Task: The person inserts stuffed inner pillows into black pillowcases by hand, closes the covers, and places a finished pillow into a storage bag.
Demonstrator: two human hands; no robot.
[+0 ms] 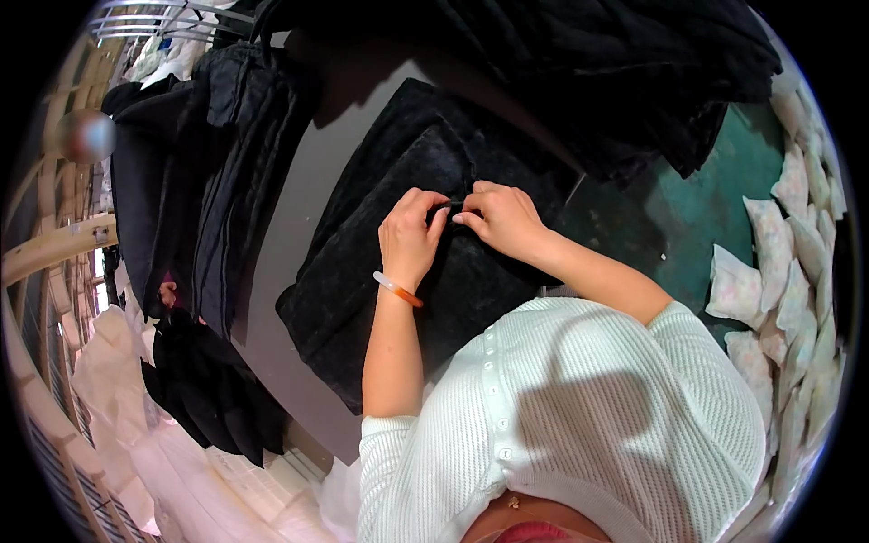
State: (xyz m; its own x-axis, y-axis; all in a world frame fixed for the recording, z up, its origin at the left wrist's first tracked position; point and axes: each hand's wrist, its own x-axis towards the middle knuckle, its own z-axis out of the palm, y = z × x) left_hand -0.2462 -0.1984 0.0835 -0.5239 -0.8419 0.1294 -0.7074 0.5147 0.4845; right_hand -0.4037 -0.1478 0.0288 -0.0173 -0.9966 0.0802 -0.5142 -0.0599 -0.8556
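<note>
The black cloth [348, 244] at the centre was matt, with a soft, short-napped, plush surface. Beneath it, the grey table [330, 145] was smooth and matt. The white top [457, 403] was a textured, ribbed knit with small, smooth buttons [505, 454]. The bangle [398, 289] was smooth and glossy. The bars [172, 18] at upper left had a metallic shine. The pale bags [769, 235], distorted near the right edge, were perhaps creased, slightly shiny plastic.
</note>
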